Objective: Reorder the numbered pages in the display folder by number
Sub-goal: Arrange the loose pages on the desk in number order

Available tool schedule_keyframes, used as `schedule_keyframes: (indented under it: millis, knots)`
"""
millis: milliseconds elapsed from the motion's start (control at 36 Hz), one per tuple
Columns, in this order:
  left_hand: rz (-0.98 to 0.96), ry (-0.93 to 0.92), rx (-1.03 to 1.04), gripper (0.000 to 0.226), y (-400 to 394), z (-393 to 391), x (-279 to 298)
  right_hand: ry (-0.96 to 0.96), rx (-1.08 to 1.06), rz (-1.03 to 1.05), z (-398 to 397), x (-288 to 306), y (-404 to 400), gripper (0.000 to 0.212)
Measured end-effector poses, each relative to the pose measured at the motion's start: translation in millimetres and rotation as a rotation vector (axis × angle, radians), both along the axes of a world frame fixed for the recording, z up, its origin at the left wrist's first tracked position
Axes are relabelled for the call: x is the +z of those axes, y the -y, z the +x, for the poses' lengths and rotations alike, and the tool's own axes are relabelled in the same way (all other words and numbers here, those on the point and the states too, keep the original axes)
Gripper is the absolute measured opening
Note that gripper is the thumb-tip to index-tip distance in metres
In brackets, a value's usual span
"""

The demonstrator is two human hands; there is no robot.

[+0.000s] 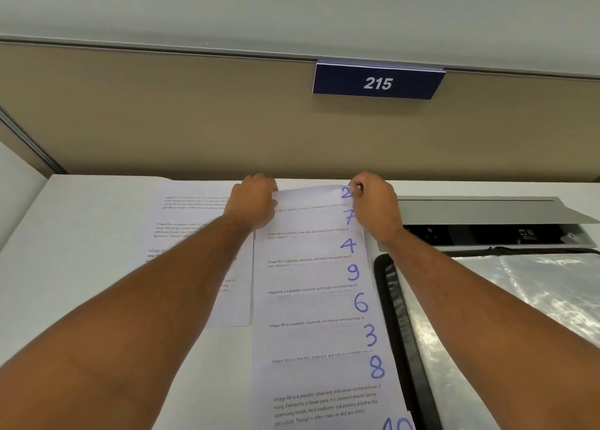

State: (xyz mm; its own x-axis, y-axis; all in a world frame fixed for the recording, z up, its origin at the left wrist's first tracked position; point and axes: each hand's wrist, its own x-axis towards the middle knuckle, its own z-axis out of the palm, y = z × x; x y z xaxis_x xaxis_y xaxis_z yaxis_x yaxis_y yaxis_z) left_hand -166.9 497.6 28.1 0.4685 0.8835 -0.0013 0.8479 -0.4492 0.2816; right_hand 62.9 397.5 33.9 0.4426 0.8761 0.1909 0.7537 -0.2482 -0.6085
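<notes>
A column of numbered pages (pixel 316 303) is being laid out down the middle of the white desk (pixel 81 234), each sheet overlapping the next so that the blue handwritten numbers are being shown along the right edge: 2, 7, 4, 9, 6, 3, 8 from far to near, with a 10 partly cut off at the near edge. The far page, numbered 2 (pixel 311 197), is being held at its two top corners. Its left corner is being gripped by the left hand (pixel 255 202), fingers curled over the paper's edge; its right corner is being pinched by the right hand (pixel 373 202) between thumb and fingertips, just beside the number.

A second group of printed sheets (pixel 191 234) is lying to the left, partly hidden under the left forearm. The display folder (pixel 506 316) is lying open on the right, its black spine just beside the column and its clear sleeves glinting. A blue sign reading 215 (pixel 378 82) is hanging on the tan partition (pixel 162 111) at the far side.
</notes>
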Motion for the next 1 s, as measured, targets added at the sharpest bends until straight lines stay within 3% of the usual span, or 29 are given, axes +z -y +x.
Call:
schedule_keyframes:
  millis: [167, 361, 472, 667, 833, 917, 1000]
  knots:
    - [-0.049, 0.171, 0.078, 0.021, 6.0, -3.5, 18.3, -0.051, -0.006, 0.058, 0.9, 15.9, 11.7, 0.015]
    - [-0.104, 0.386, 0.150, 0.033, 15.0, -6.3, 44.3, -0.046, -0.023, 0.090, 1.0, 42.5, 23.7, 0.013]
    - [-0.153, 0.559, 0.212, 0.017, 18.5, -8.3, 56.8, -0.047, -0.050, 0.138, 1.5, 63.5, 30.2, 0.011]
    - [-0.387, 0.819, 0.161, 0.032, 39.1, -13.0, 81.1, -0.150, -0.125, 0.266, -4.7, 109.2, 39.7, 0.007]
    - [-0.408, 0.931, 0.127, 0.029, 64.7, -18.1, 97.6, -0.144, -0.131, 0.432, -12.8, 153.6, 50.7, 0.006]
    - [-0.390, 1.001, 0.124, 0.027, 72.3, -21.2, 113.3, -0.220, -0.133, 0.506, -15.5, 173.4, 54.9, 0.006]
    - [-0.377, 1.053, 0.111, 0.022, 76.7, -26.0, 135.6, -0.370, -0.119, 0.489, -15.0, 186.4, 58.4, 0.022]
